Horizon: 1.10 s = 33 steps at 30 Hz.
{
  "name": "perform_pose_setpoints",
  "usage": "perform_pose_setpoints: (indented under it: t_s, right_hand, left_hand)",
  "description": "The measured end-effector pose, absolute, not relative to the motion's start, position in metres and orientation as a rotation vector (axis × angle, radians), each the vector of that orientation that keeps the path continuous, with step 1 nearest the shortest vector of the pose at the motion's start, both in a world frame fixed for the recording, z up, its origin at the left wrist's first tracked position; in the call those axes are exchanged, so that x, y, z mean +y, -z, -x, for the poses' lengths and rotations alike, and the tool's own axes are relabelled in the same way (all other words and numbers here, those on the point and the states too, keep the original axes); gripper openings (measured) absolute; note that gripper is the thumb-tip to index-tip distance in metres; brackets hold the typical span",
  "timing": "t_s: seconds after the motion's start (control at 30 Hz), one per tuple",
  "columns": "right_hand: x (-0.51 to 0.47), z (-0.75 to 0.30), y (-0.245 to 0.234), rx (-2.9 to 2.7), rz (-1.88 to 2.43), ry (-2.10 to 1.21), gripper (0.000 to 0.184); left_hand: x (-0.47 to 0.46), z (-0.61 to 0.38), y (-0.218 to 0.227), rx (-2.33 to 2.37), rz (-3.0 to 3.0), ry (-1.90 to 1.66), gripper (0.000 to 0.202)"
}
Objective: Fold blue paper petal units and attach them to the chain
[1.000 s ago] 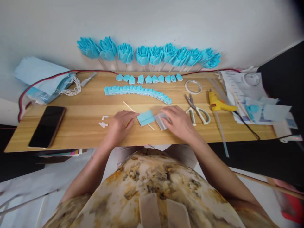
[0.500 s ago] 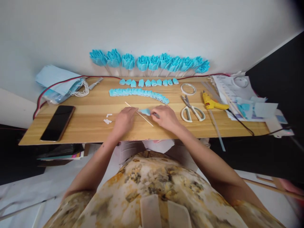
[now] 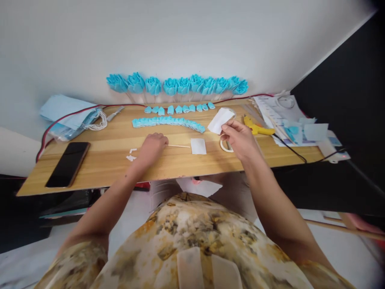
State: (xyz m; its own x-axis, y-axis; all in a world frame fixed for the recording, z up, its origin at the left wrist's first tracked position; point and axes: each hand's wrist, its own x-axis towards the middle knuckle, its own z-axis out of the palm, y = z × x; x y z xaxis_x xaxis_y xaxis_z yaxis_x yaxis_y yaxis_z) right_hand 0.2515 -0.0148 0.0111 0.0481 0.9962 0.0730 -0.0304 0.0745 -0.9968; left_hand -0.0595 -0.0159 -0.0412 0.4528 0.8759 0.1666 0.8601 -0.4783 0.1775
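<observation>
My right hand (image 3: 239, 138) is raised over the wooden desk (image 3: 99, 160) and pinches a small white paper piece (image 3: 220, 120) by its lower edge. My left hand (image 3: 152, 146) rests on the desk with its fingers curled over the end of a thin wooden stick (image 3: 179, 146). A second white square (image 3: 198, 146) lies flat on the desk between my hands, at the stick's far end. Beneath my right hand lie the scissors (image 3: 225, 146), mostly hidden.
A curved row of folded blue pieces (image 3: 168, 122) and a shorter row (image 3: 179, 108) lie behind. Blue paper flowers (image 3: 177, 84) lean on the wall. A phone (image 3: 68, 163) lies left, a yellow glue gun (image 3: 257, 127) and papers (image 3: 285, 116) right. White scraps (image 3: 131, 154) sit near my left hand.
My right hand lifted off the desk to the right, carrying a white piece. The blue piece between my hands is gone from sight; a white square lies there now. The view shifted.
</observation>
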Motion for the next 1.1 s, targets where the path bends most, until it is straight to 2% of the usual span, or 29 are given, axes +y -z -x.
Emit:
perform_pose_setpoints:
  t_s: [0.2, 0.33, 0.5, 0.83, 0.93, 1.03, 1.1]
  right_hand:
    - [-0.028, -0.273, -0.009, -1.106, 1.154, -1.128, 0.03]
    - [-0.025, -0.271, -0.008, -1.059, 1.141, -1.18, 0.032]
    - [-0.02, -0.27, -0.008, -1.005, 1.105, -1.223, 0.031]
    - [-0.012, -0.272, -0.002, -0.838, 1.031, -1.408, 0.034]
    - [-0.008, -0.265, 0.002, -0.823, 1.008, -1.493, 0.036]
    - [-0.004, -0.256, 0.005, -0.818, 0.965, -1.582, 0.034]
    - [-0.002, -0.25, 0.005, -0.847, 0.928, -1.629, 0.03]
  left_hand:
    - [0.003, 0.075, 0.04, 1.654, -2.564, -0.501, 0.019]
    - [0.019, 0.037, 0.033, 1.613, -2.532, -0.623, 0.018]
    - [0.033, -0.013, 0.038, 1.551, -2.545, -0.541, 0.02]
    - [-0.011, -0.02, 0.043, 1.196, -2.719, -0.385, 0.033]
    - [-0.015, -0.022, 0.039, 1.147, -2.535, -0.532, 0.034]
    - [-0.012, -0.022, 0.025, 1.096, -2.123, -0.784, 0.034]
    - [-0.011, -0.025, 0.016, 1.018, -1.791, -0.795, 0.04]
